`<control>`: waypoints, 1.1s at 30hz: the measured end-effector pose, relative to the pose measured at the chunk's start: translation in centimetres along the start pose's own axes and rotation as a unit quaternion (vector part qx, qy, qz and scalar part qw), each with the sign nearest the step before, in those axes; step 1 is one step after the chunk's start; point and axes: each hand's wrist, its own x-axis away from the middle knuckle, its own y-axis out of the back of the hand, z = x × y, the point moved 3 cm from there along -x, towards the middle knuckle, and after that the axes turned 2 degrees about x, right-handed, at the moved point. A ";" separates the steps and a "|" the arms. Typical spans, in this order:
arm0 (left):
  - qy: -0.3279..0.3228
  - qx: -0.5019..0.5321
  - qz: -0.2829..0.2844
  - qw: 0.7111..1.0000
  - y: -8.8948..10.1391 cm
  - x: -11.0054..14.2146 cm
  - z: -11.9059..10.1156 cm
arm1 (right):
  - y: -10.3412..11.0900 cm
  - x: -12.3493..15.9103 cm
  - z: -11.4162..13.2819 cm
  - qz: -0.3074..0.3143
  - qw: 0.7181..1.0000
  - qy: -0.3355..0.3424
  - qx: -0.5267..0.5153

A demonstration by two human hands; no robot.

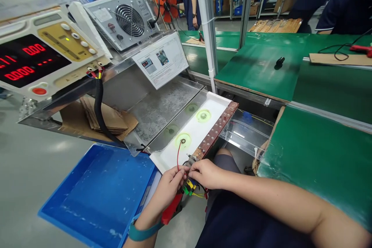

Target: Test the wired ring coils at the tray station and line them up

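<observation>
My left hand (170, 186), with a teal band at the wrist, is closed in a pinch on a thin red wire (178, 157). That wire runs up to a small round metal-and-dark part (183, 141) lying on a pale green disc of the white board (211, 124). Close beside it, the fingers of my right hand (207, 174) are pressed together at the board's near end, and what they hold is hidden. Just beyond the fingertips is a small dark metal fitting (190, 160). Green and yellow connectors (189, 186) sit below my hands, near a red handle-like piece (172, 208).
A brown strip with metal studs (216, 130) edges the board. To the left are a blue tray (95, 193), a meter with red digits (35, 56) and a black cable (99, 104). Green-topped benches (261, 69) stand right; two other people are beyond.
</observation>
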 end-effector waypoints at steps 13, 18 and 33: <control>-0.010 0.155 0.051 0.986 0.1 -0.3 1.3 | -1.4 0.5 -0.1 0.126 0.920 -0.156 -0.336; -0.042 0.093 0.008 0.995 0.5 -0.5 1.8 | -1.5 0.9 -0.1 0.085 0.943 -0.130 -0.293; -0.115 -0.101 -0.058 0.986 0.4 1.1 1.3 | -1.5 1.3 0.2 -0.012 0.958 0.134 0.252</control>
